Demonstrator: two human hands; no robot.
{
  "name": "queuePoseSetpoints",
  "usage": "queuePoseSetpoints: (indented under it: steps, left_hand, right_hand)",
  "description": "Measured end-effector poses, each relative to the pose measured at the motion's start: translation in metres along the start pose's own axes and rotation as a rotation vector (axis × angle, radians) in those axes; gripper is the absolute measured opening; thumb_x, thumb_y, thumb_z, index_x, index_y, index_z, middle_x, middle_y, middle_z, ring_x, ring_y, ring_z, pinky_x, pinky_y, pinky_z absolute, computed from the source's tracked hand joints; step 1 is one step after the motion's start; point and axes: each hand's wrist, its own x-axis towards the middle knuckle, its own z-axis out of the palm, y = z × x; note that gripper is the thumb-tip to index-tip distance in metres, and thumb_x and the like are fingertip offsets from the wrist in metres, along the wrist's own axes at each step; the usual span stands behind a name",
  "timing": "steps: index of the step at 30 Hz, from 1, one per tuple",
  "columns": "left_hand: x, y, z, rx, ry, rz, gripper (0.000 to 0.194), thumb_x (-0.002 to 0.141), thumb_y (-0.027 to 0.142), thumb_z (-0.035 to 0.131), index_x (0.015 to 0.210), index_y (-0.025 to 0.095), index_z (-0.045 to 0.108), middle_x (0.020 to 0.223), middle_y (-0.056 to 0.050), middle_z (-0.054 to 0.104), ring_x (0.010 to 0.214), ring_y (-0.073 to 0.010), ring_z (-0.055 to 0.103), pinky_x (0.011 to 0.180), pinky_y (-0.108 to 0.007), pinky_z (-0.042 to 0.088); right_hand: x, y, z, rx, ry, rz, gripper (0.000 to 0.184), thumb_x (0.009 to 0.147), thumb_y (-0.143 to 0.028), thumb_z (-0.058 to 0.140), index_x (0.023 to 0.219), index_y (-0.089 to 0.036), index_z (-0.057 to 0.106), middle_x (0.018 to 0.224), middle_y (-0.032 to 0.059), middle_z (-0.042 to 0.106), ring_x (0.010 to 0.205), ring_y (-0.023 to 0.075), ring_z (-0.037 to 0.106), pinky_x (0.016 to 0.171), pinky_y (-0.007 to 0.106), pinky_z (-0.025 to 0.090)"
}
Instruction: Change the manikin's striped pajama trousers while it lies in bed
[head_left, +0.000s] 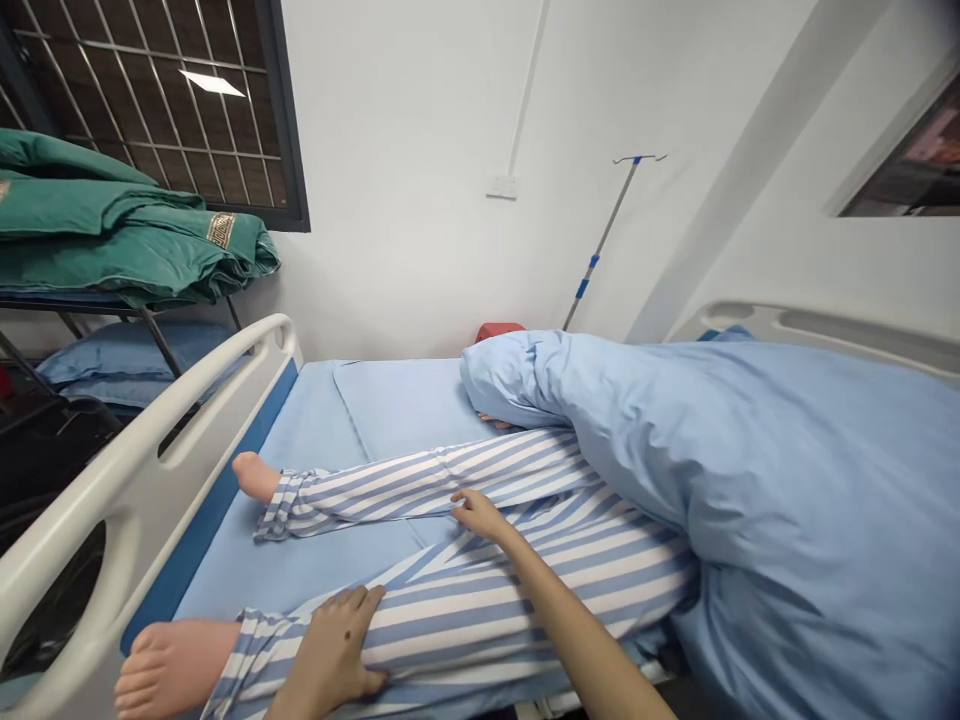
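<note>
A manikin lies on a hospital bed in blue-and-white striped trousers [525, 560], its bare feet [169, 665] pointing at the footboard. My left hand [337, 645] rests flat, fingers apart, on the near trouser leg just above the ankle. My right hand [480, 512] reaches further in and pinches the striped cloth near the knee of the far leg. A light blue quilt [750, 470] is folded back over the body's upper part and hides it.
A white footboard rail [150, 430] borders the blue bed sheet [360, 410] on the left. Green folded quilts [127, 240] lie on a bunk at far left under a barred window. An IV pole [607, 235] leans by the wall. The headboard [825, 330] stands at right.
</note>
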Motion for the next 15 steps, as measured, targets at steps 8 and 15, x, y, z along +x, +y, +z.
queuePoseSetpoints:
  steps: [8,15]
  left_hand:
    - [0.000,-0.008,0.007,0.067,0.045,0.028,0.084,0.056,0.044,0.063,0.134,0.020,0.043,0.129,-0.011,0.053,0.111,-0.0303,0.052,0.093,-0.041,0.041]
    - [-0.008,0.000,-0.001,0.130,0.088,0.031,0.085,0.055,0.045,0.066,0.134,0.022,0.042,0.128,-0.012,0.054,0.113,-0.0320,0.049,0.099,-0.045,0.033]
  right_hand:
    - [-0.147,0.012,0.005,0.370,0.215,-0.166,0.035,0.076,-0.045,0.055,0.094,-0.015,0.059,0.056,-0.0025,0.051,0.052,0.0116,0.047,0.053,0.024,0.036]
    - [-0.225,0.070,0.023,0.622,0.330,0.091,0.043,0.061,-0.053,0.066,0.082,-0.016,0.062,0.051,-0.0022,0.048,0.043,0.0093,0.038,0.042,0.022,0.023]
